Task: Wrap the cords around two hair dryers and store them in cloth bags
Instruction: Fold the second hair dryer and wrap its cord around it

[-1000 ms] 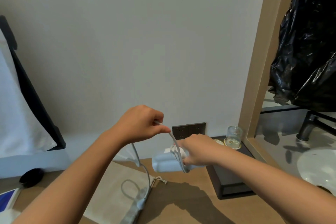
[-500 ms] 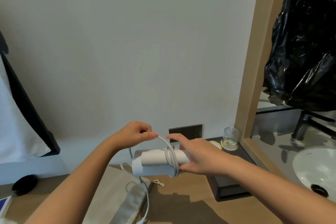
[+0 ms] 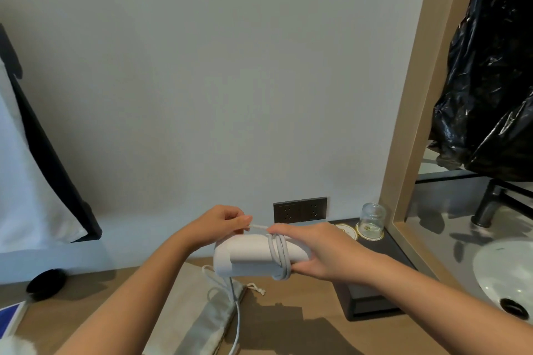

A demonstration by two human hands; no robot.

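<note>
White hair dryer (image 3: 253,256) is held in the air above the wooden desk (image 3: 288,326), lying sideways, over the drawstring end of a beige cloth bag (image 3: 196,311). The bag lies flat on the desk toward its front edge.

Right hand (image 3: 314,251) grips the dryer's right end: fingers over the top, thumb underneath, forefinger stretched left along the top and touching the cord. Grey-white cord (image 3: 278,256) makes about three turns round the body, just beside that hand.

Left hand (image 3: 219,222) is up behind the dryer, fingers curled in, pinching a short taut stretch of cord between thumb and fingertips. Slack cord drops from the dryer's left end, loops on the bag and runs off the bottom of the view.

Near the desk's back edge: a dark wall socket (image 3: 300,209). At the right edge, a black tray (image 3: 372,297) carries an upturned glass (image 3: 372,217). A black round object (image 3: 44,284) sits at the back left.
</note>
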